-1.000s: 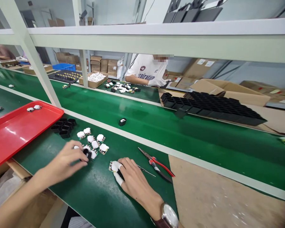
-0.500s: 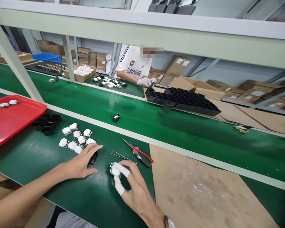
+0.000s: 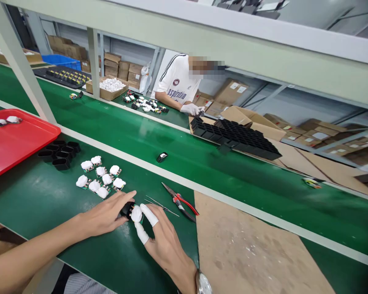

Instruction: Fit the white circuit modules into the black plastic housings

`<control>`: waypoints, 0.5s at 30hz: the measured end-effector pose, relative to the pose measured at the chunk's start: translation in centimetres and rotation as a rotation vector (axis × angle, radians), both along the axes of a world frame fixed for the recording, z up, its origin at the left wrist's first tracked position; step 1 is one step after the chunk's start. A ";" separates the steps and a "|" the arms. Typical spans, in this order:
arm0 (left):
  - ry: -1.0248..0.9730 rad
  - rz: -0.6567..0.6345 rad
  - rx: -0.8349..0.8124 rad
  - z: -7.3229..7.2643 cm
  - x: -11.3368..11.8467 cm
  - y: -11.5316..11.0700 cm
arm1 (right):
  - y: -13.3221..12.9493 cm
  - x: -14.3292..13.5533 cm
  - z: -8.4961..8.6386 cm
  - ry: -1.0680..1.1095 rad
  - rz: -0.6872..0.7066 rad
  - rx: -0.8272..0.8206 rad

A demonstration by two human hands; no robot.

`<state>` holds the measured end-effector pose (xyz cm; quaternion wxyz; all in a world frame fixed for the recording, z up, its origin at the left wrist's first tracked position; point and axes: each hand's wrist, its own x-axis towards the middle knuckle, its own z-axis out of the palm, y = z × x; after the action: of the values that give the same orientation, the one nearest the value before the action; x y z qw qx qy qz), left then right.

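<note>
My left hand (image 3: 112,210) is closed around a small black plastic housing (image 3: 127,209), low over the green bench. Between the finger and thumb of my right hand (image 3: 159,230), both in white finger cots, is a small circuit board (image 3: 137,213) with a white padded lump on it. The board's near end meets the mouth of the housing; how far in it sits I cannot tell. Several similar white-topped boards (image 3: 106,179) lie just beyond my left hand. Black-and-red pliers (image 3: 179,200) and thin tweezers (image 3: 162,205) rest to the right of them.
Several black housings (image 3: 61,163) stand beside a red tray (image 3: 24,139) at left. One filled housing (image 3: 162,157) is on the green conveyor (image 3: 135,139). Cardboard (image 3: 251,245) covers the bench at right. Across the belt, a gloved person works by rows of black housings (image 3: 236,134).
My right hand has moved left, bringing the board to the black housing. My left hand has closed on the housing and turned its mouth toward the board. The housing on the belt has shifted right.
</note>
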<state>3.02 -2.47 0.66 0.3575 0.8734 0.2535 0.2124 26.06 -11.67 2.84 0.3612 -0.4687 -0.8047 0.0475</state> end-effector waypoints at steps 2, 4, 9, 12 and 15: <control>-0.004 -0.002 0.033 0.2 0.0 -0.2 | -0.1 0.1 -0.1 -0.025 0.000 -0.041; -0.006 -0.002 0.061 0.1 -0.1 -0.3 | -0.1 0.2 -0.1 -0.044 -0.004 -0.063; -0.022 -0.013 0.097 -0.2 0.0 -0.3 | 0.0 -0.1 0.1 -0.084 -0.003 -0.082; -0.029 -0.018 0.110 -0.3 0.0 -0.4 | 0.1 -0.4 0.1 -0.122 -0.001 -0.123; -0.045 -0.027 0.102 -0.5 0.0 -0.4 | 0.0 -0.4 0.2 -0.173 0.004 -0.156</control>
<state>3.02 -2.91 0.18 0.3210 0.8888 0.2226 0.2396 25.64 -11.64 3.06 0.2529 -0.4962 -0.8276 0.0700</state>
